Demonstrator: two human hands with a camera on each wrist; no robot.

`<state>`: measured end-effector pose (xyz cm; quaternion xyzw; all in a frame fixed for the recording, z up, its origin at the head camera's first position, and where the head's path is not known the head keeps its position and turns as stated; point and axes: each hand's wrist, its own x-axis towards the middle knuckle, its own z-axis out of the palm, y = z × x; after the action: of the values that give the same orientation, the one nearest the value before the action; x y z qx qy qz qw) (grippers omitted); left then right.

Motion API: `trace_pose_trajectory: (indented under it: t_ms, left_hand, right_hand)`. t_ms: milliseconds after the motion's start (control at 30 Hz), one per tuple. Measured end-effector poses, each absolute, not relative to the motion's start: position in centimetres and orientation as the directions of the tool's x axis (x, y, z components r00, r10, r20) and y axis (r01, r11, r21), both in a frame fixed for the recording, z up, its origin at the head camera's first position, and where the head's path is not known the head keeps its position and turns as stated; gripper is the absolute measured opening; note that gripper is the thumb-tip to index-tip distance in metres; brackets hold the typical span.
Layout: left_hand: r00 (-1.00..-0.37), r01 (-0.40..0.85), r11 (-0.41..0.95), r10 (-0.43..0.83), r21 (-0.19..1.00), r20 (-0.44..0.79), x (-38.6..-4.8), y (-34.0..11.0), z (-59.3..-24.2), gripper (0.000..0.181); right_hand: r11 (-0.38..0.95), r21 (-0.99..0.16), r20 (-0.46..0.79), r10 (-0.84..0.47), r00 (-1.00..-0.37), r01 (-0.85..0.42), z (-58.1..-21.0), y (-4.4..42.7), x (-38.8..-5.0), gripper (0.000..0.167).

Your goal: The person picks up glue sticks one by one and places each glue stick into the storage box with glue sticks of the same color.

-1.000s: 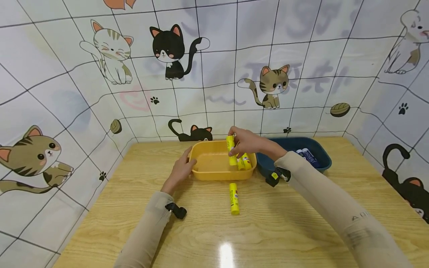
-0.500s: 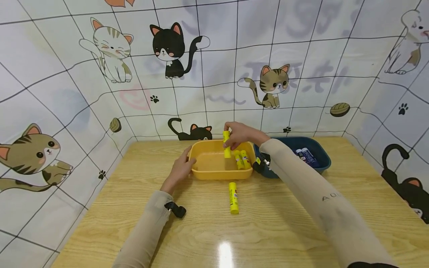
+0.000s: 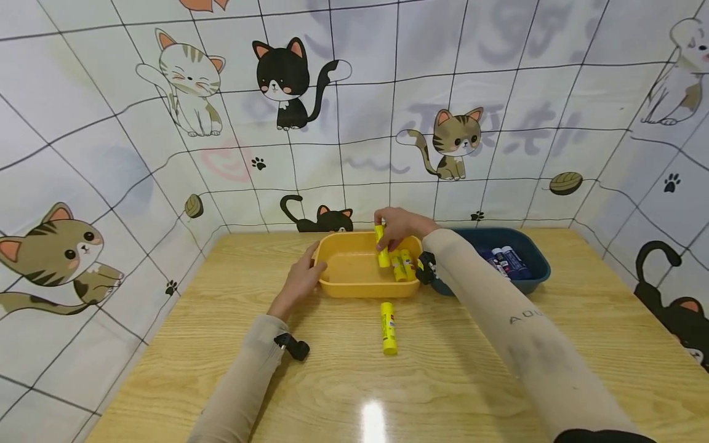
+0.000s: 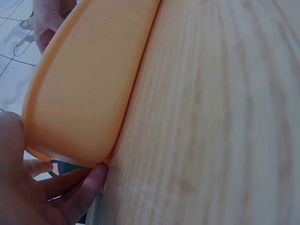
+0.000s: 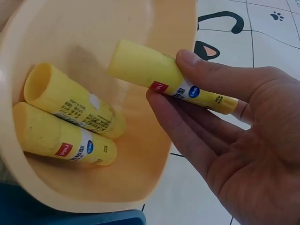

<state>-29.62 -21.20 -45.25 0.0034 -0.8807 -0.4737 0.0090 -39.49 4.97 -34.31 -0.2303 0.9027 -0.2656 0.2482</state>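
A yellow glue stick (image 5: 154,72) is pinched between the thumb and fingers of my right hand (image 3: 403,226), tilted over the right part of a yellow-orange bin (image 3: 346,289). In the right wrist view, two more yellow glue sticks (image 5: 70,140) lie side by side inside the bin. My left hand (image 3: 300,280) holds the bin's left end. Seen from the left wrist, its fingertips (image 4: 97,174) press low on the outer wall and the thumb side is at the rim. Another yellow glue stick (image 3: 389,329) lies on the table in front of the bin.
A dark blue bin (image 3: 534,271) stands right of the yellow-orange one, holding several dark blue and white tubes (image 3: 514,261). The right forearm partly covers it. A cat-print sheet (image 3: 365,154) rises behind the wooden table (image 3: 332,381).
My right hand shifts with the glue stick leftward and up, then lowers it slightly over the bin. My left hand keeps its hold; the glue stick on the table stays put.
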Motion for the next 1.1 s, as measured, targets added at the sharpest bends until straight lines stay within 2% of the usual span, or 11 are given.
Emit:
trace_pose_trajectory:
  t_ms: [267, 700, 900, 1100]
  left_hand:
    - [-1.0, 0.001, 0.537, -0.011, 0.843, 0.008, -29.6, -21.3, -45.2, 0.067]
    - [-1.0, 0.008, 0.557, -0.019, 0.83, 0.022, -29.6, -21.2, -45.2, 0.066]
    - [-1.0, 0.006, 0.558, -0.022, 0.83, 0.022, -29.7, -21.3, -45.3, 0.066]
    - [-0.999, 0.006, 0.554, -0.023, 0.832, 0.023, -29.7, -21.3, -45.4, 0.066]
  right_hand:
    - [0.789, -0.551, -0.388, -0.529, -0.754, -0.27, -35.0, 4.9, -39.5, 0.046]
    - [0.816, -0.507, -0.424, -0.515, -0.745, -0.276, -35.5, 4.9, -39.4, 0.046]
    - [0.832, -0.476, -0.42, -0.5, -0.757, -0.285, -35.5, 4.6, -39.3, 0.04]
    - [0.876, -0.394, -0.421, -0.442, -0.792, -0.28, -35.9, 4.3, -39.4, 0.04]
